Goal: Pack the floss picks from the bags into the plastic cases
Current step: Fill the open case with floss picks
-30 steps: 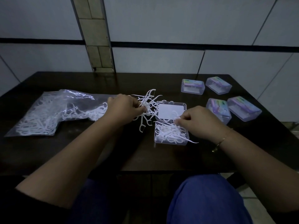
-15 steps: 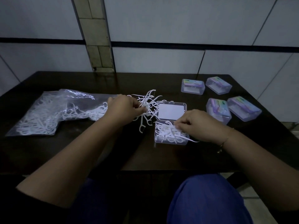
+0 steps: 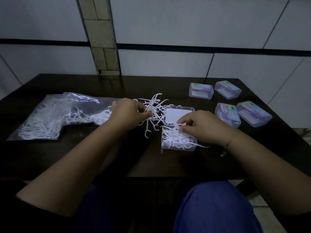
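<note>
A clear plastic case (image 3: 178, 145) stands open at the table's middle, its lid (image 3: 178, 114) laid back, with white floss picks heaped inside. My right hand (image 3: 202, 126) rests over the case and pinches a few of its picks between thumb and fingers. My left hand (image 3: 129, 113) is closed around a tangled bunch of floss picks (image 3: 154, 106) just left of the lid. A clear bag (image 3: 50, 116) of floss picks lies flat on the left, its mouth by my left hand.
Several closed plastic cases with purple labels sit at the back right, the nearest (image 3: 227, 115) beside my right hand. The dark table (image 3: 101, 148) ends close to my lap at its front edge. A tiled wall rises behind.
My right hand has shifted slightly left and back over the case, its fingers now pinching picks there. My left hand keeps its bunch almost still.
</note>
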